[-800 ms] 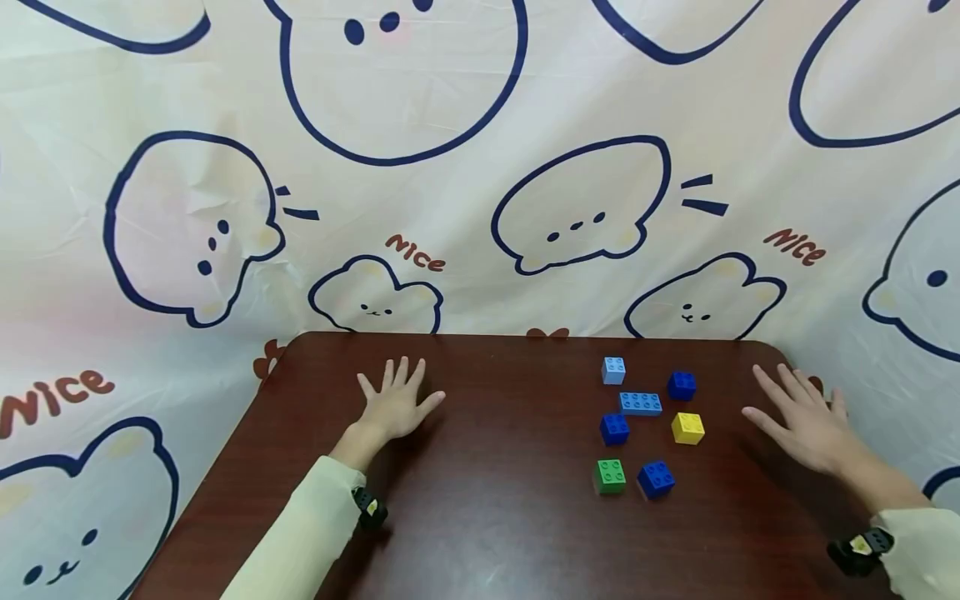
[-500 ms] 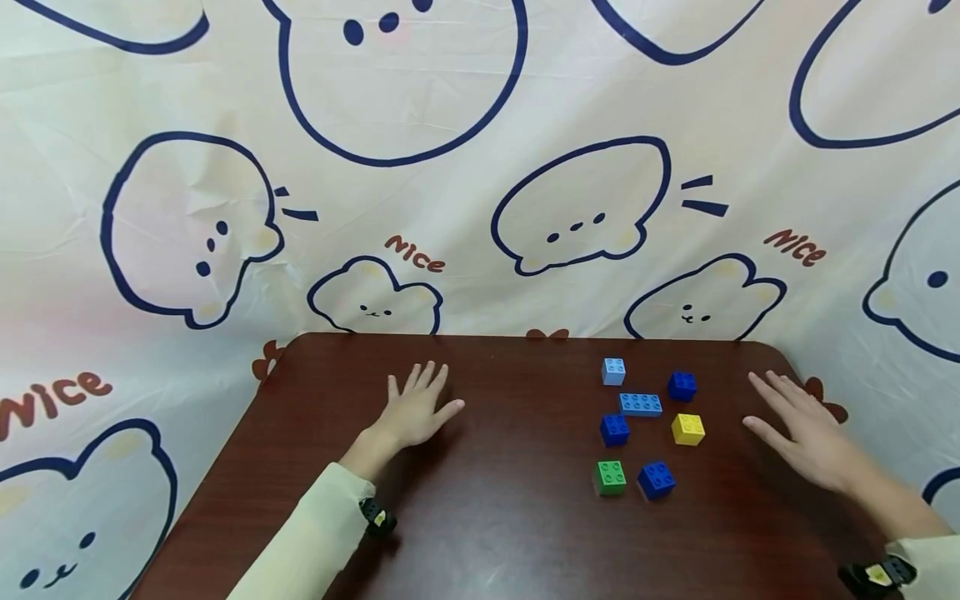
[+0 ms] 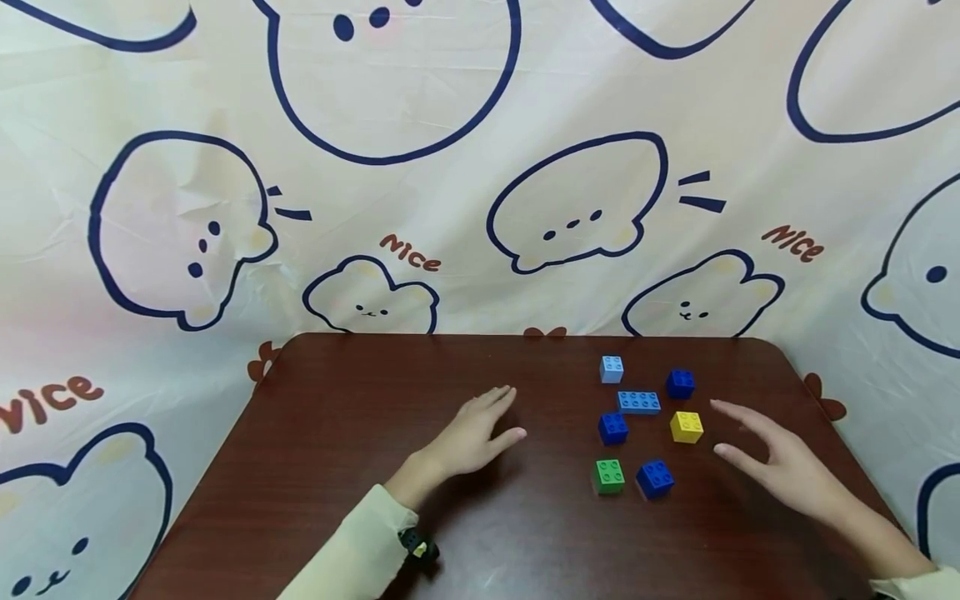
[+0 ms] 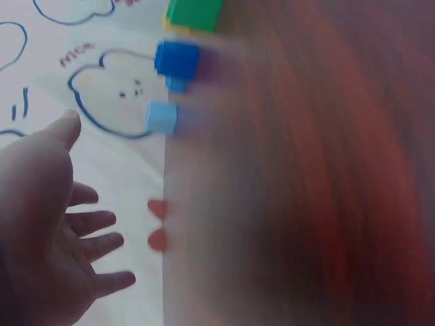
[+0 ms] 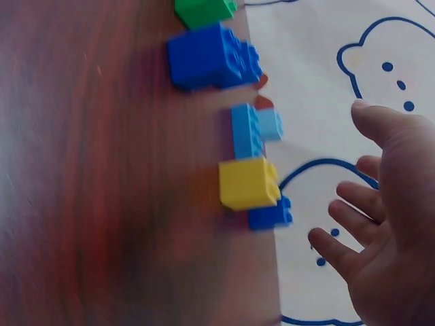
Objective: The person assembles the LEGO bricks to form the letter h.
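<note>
Brown desk (image 3: 525,542), head view: I am watching it carry a light blue brick (image 3: 611,369), a long blue brick (image 3: 639,403), a far dark blue brick (image 3: 681,383), a yellow brick (image 3: 687,427), a left dark blue brick (image 3: 612,428), a green brick (image 3: 609,477) and a front dark blue brick (image 3: 656,479), all sitting right of centre.
Left hand (image 3: 465,437), head view: it is holding nothing, fingers stretching out, and is hovering left of the bricks, well apart from them.
Right hand (image 3: 787,468), head view: it too is gripping nothing, thumb and fingers standing apart, and is hanging near the yellow brick, on its right.
Hands and bricks, head view: both hands have been moving inward while the bricks are keeping their places; I am judging this an approach, with no handling under way yet.
Left hand, left wrist view: I am seeing its fingers spreading with nothing between them, the green brick showing at the top edge.
Yellow brick, right wrist view: it is partly covering the far dark blue brick, and the right hand is not touching it.
</note>
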The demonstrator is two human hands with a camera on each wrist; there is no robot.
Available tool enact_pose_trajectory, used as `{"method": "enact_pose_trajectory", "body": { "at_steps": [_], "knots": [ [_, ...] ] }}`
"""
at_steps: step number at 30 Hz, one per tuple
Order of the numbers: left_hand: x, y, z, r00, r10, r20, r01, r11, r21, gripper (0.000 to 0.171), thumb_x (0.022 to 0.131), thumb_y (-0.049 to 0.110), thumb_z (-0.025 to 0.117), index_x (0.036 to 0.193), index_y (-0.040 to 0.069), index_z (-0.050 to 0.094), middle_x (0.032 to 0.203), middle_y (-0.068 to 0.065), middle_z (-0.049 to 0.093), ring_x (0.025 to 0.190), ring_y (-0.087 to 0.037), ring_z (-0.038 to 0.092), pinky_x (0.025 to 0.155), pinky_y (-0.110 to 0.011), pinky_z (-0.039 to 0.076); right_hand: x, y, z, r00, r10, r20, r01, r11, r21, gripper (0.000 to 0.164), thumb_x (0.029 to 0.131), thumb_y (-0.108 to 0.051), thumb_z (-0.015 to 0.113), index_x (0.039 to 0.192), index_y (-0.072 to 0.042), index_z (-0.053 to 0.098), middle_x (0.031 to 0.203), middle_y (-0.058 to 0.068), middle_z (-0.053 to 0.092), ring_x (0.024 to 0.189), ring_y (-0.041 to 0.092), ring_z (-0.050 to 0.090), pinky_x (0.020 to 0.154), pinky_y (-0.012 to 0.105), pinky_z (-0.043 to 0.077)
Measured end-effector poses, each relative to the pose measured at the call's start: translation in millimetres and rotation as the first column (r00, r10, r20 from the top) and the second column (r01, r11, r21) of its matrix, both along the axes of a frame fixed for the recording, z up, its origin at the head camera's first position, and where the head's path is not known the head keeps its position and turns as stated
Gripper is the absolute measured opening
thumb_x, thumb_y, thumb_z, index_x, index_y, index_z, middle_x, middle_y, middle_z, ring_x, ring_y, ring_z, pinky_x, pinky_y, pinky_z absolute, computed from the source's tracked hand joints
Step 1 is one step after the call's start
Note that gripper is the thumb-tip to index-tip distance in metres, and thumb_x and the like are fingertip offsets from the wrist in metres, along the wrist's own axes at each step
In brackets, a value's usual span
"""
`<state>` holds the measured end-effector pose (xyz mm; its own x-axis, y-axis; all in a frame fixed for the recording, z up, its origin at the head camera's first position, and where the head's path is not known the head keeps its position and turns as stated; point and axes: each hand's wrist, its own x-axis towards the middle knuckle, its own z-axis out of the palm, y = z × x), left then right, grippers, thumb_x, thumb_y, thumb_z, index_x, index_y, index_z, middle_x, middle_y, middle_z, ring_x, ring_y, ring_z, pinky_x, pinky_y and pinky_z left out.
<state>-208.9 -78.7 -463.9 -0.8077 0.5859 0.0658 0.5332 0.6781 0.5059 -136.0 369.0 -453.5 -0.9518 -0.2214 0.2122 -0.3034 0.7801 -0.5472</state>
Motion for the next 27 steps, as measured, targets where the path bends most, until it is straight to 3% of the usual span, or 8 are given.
{"method": "enact_pose_trajectory", "body": {
  "at_steps": [1,5,7,12,17,20,24,27],
  "knots": [
    [2.5,5,-0.7,1.000,-0.013,0.011,0.013,1.000,0.024,0.067,0.106,0.043,0.054,0.157,0.004,0.035,0.162,-0.016,0.034,0.149,-0.034,0.031,0.118,-0.056,0.027,1.4,-4,-2.1,1.000,-0.005,0.012,0.005,1.000,-0.004,0.058,0.096,-0.026,0.073,0.149,-0.015,0.051,0.145,0.015,0.055,0.127,-0.003,0.045,0.093,0.007,0.038],
    [10.6,25,-3.9,0.998,-0.051,0.041,0.046,0.992,0.120,0.066,0.105,0.043,0.056,0.157,0.008,0.037,0.160,-0.012,0.038,0.147,-0.027,0.036,0.117,-0.049,0.034,5.7,-15,-10.9,0.994,-0.003,0.108,0.009,0.999,-0.053,0.054,0.096,-0.025,0.073,0.145,-0.010,0.054,0.142,0.018,0.057,0.120,0.026,0.059,0.091,0.040,0.056],
    [13.8,33,-6.5,0.997,-0.067,0.050,0.057,0.982,0.178,0.064,0.104,0.041,0.057,0.156,0.008,0.039,0.158,-0.011,0.041,0.145,-0.025,0.039,0.116,-0.046,0.035,6.7,-20,-15.6,0.986,0.009,0.165,0.007,0.995,-0.096,0.053,0.097,-0.024,0.073,0.144,-0.008,0.055,0.141,0.019,0.058,0.115,0.035,0.062,0.088,0.046,0.056],
    [22.6,54,-18.1,0.993,-0.096,0.067,0.072,0.952,0.298,0.060,0.103,0.035,0.062,0.153,0.006,0.045,0.153,-0.009,0.048,0.140,-0.021,0.045,0.114,-0.041,0.039,6.2,-26,-27.4,0.969,0.094,0.228,-0.046,0.977,-0.206,0.051,0.097,-0.020,0.072,0.143,-0.007,0.056,0.140,0.018,0.059,0.109,0.022,0.067,0.082,0.025,0.056],
    [29.0,75,-28.3,0.984,-0.129,0.127,0.070,0.919,0.388,0.059,0.100,0.030,0.068,0.149,0.003,0.049,0.147,-0.009,0.052,0.133,-0.022,0.052,0.105,-0.039,0.048,3.4,-33,-37.0,0.962,0.162,0.221,-0.105,0.962,-0.252,0.053,0.095,-0.023,0.074,0.143,-0.007,0.057,0.140,0.016,0.061,0.117,0.007,0.060,0.084,0.023,0.055],
    [31.5,86,-32.1,0.975,-0.129,0.183,0.032,0.891,0.454,0.056,0.098,0.026,0.072,0.145,0.003,0.053,0.142,-0.011,0.057,0.128,-0.024,0.055,0.098,-0.036,0.052,2.6,-37,-42.8,0.959,0.179,0.218,-0.120,0.959,-0.256,0.054,0.095,-0.025,0.075,0.142,-0.007,0.058,0.140,0.015,0.060,0.117,0.002,0.058,0.084,0.023,0.055],
    [34.9,97,-38.2,0.962,-0.124,0.243,-0.020,0.856,0.516,0.051,0.095,0.019,0.075,0.140,0.002,0.057,0.135,-0.015,0.061,0.124,-0.027,0.058,0.092,-0.033,0.054,2.0,-40,-49.4,0.951,0.199,0.237,-0.134,0.955,-0.264,0.053,0.095,-0.024,0.074,0.143,-0.007,0.057,0.141,0.015,0.060,0.116,-0.001,0.057,0.085,0.023,0.055],
    [36.9,103,-42.2,0.957,-0.124,0.262,-0.037,0.845,0.534,0.052,0.092,0.016,0.079,0.137,0.001,0.059,0.134,-0.014,0.062,0.121,-0.027,0.059,0.090,-0.030,0.054,1.1,-42,-52.0,0.943,0.206,0.260,-0.134,0.954,-0.268,0.053,0.096,-0.026,0.072,0.144,-0.008,0.057,0.141,0.016,0.059,0.115,-0.002,0.056,0.086,0.022,0.054]
  ]
}}
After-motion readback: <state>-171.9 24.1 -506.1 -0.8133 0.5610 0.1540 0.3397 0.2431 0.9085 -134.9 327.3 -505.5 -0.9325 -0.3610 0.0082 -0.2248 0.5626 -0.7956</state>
